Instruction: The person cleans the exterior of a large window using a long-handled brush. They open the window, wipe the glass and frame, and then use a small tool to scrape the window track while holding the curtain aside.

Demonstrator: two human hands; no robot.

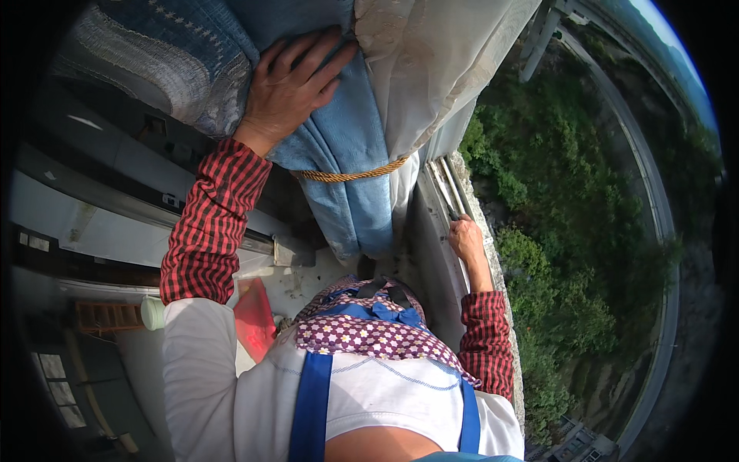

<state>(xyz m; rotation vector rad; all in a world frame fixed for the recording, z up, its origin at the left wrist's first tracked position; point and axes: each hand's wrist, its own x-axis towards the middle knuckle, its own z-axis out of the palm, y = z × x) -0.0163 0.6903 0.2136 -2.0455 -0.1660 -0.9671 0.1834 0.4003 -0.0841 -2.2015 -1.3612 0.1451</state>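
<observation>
My left hand (291, 86) lies across the blue curtain (346, 124), its fingers spread over the fabric. A twisted gold cord (358, 173) ties this curtain in below the hand. To the right of it hangs a sheer white curtain (424, 63). Low on the right, my right hand (466, 238) grips a slim tool (454, 215) by its dark handle. The tool points away from me along the window track (443, 180); its pale, narrow front part is hard to tell from the track rails.
Outside the rough outer sill (480, 202) the ground drops far to trees (554, 190) and a curved road (664, 202). A red dustpan-like object (254, 317) is on the floor at left. A wooden rack (109, 317) and a pale green container (152, 313) are farther left.
</observation>
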